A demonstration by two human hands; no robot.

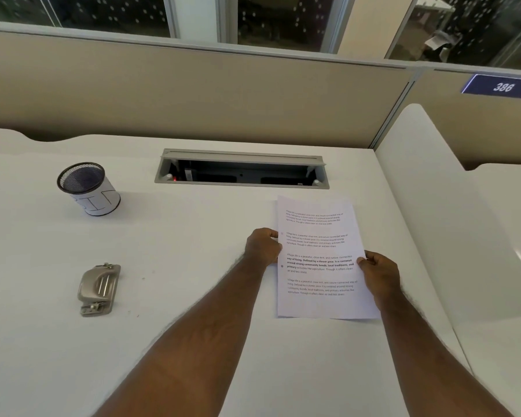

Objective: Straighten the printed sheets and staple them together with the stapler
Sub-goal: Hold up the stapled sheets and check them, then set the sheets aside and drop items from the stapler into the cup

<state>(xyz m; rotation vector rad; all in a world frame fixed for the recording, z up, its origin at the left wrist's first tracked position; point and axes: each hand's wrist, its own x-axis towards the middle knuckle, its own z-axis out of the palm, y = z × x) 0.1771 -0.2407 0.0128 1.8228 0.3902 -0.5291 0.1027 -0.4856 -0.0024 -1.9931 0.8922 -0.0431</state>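
The printed sheets are white pages with several blocks of black text, held as one stack right of the desk's middle. My left hand pinches the stack's left edge and my right hand grips its right edge. The stack's bottom edge is close to the white desk; I cannot tell if it touches. A silver metal device, which looks like a stapler or a punch, lies flat on the desk far to the left, well apart from both hands.
A black mesh pen cup wrapped in white paper stands at the back left. An open cable tray is sunk into the desk behind the sheets. A beige partition closes the back, and a white side divider rises on the right.
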